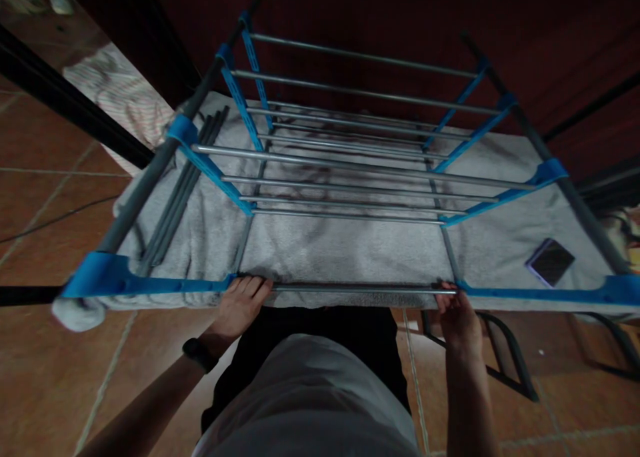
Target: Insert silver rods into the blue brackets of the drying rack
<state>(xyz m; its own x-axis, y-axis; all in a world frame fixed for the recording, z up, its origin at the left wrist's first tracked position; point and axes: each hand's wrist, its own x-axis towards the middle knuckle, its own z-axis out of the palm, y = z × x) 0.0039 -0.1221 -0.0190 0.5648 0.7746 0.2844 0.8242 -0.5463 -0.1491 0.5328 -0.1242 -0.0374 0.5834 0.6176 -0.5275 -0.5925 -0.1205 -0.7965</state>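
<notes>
A rack of grey tubes, blue plastic brackets and thin metal rods lies on its side in front of me. My left hand [242,305] is closed around the left end of the nearest metal rod [350,288], where it meets the tip of a blue bracket [145,283]. At the other end of that rod, my right hand [457,317] grips it with thumb and fingers, beside the right blue bracket [540,297]. Both rod ends are partly hidden by my fingers. Further back, several rods [370,167] span between the other brackets.
A grey plush blanket [340,250] lies under the rack. Several loose grey tubes [183,190] rest on it at left, and a phone [551,262] at right. Black metal frame legs [515,357] stand over the tiled floor [50,377]. A dark red panel [375,17] rises behind.
</notes>
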